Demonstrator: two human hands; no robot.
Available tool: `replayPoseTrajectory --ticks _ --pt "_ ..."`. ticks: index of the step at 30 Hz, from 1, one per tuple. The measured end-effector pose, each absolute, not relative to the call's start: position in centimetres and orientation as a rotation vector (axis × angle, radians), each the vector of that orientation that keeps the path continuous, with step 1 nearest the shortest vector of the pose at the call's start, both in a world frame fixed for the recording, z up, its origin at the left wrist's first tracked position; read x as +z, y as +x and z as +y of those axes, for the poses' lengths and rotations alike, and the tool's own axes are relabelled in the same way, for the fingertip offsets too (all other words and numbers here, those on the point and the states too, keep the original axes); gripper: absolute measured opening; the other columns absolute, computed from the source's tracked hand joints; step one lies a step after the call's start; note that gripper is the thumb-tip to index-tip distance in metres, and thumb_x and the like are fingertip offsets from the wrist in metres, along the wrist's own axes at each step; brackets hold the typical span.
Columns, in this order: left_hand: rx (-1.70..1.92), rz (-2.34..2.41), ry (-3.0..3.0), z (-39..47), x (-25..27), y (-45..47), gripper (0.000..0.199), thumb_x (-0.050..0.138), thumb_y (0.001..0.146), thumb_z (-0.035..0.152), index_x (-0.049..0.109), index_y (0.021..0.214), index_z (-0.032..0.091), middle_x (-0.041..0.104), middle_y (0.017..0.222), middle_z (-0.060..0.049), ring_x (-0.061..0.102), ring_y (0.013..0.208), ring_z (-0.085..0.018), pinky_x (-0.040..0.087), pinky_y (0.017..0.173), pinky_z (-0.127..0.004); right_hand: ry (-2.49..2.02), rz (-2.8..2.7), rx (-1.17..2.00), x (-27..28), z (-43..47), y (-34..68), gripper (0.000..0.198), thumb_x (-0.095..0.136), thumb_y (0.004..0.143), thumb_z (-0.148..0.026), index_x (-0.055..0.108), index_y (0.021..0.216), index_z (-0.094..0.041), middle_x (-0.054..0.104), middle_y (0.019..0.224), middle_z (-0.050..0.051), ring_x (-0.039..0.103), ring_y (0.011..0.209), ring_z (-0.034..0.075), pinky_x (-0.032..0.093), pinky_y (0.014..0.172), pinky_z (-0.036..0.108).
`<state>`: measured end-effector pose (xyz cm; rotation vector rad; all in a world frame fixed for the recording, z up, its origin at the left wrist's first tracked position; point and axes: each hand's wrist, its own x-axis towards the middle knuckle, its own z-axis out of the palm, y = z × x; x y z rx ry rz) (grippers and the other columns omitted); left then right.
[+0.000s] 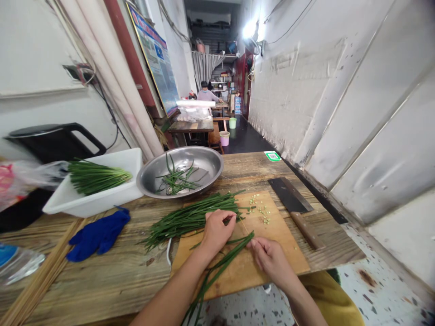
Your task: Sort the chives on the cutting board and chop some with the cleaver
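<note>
My left hand (219, 231) is over the wooden cutting board (285, 240), thumb and forefinger pinched together beside a pile of green chives (200, 210); what the pinch holds is not clear. Close to the board's right edge, my right hand (270, 258) has its fingers closed on a thin bamboo skewer (244, 225) that slants up toward the left fingertips. A few long chives (226, 262) meet at the right fingertips, and their leaves trail over the board's front edge. Small cut chive ends (263, 210) are scattered on the board.
A cleaver (295, 206) lies right of the board. Behind stands a steel bowl (212, 170) with some chives. On the left are a white tub (98, 206) holding a chive bundle, a blue glove (98, 235), bamboo skewers (41, 276) and a kettle (50, 140). A person (207, 94) sits farther back.
</note>
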<state>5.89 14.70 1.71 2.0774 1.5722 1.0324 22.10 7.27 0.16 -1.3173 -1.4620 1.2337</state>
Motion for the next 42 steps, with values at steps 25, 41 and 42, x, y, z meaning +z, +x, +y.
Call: replayPoseTrajectory --ticks 25,41,42 --pt "0.982 1.402 2.172 14.4 2.3 5.8 0.017 0.053 0.081 0.025 0.07 0.08 0.024 0.071 0.08 -0.001 0.059 0.078 -0.016 0.034 0.079 -0.033 -1.336 -1.419 1.252 0.6 7.3 21.9 0.047 0.039 0.083 -0.061 0.053 0.072 -0.017 0.032 0.042 -0.008 0.028 0.037 0.007 0.02 0.037 0.018" --pt "0.734 1.489 2.389 13.8 3.1 5.5 0.027 0.044 0.087 0.026 0.069 0.079 0.022 0.066 0.075 -0.004 0.055 0.075 -0.017 0.034 0.073 -0.031 -1.339 -1.348 1.196 0.2 7.3 21.7 0.048 0.041 0.081 -0.062 0.054 0.071 -0.017 0.035 0.038 -0.009 0.031 0.033 0.007 0.023 0.036 0.019" --pt "0.69 1.526 2.438 13.9 2.9 5.4 0.024 0.047 0.086 0.027 0.069 0.078 0.022 0.065 0.076 -0.004 0.054 0.077 -0.018 0.034 0.073 -0.031 -1.34 -1.347 1.197 0.2 7.3 21.7 0.048 0.041 0.081 -0.062 0.054 0.071 -0.017 0.035 0.038 -0.009 0.031 0.033 0.007 0.023 0.036 0.019"
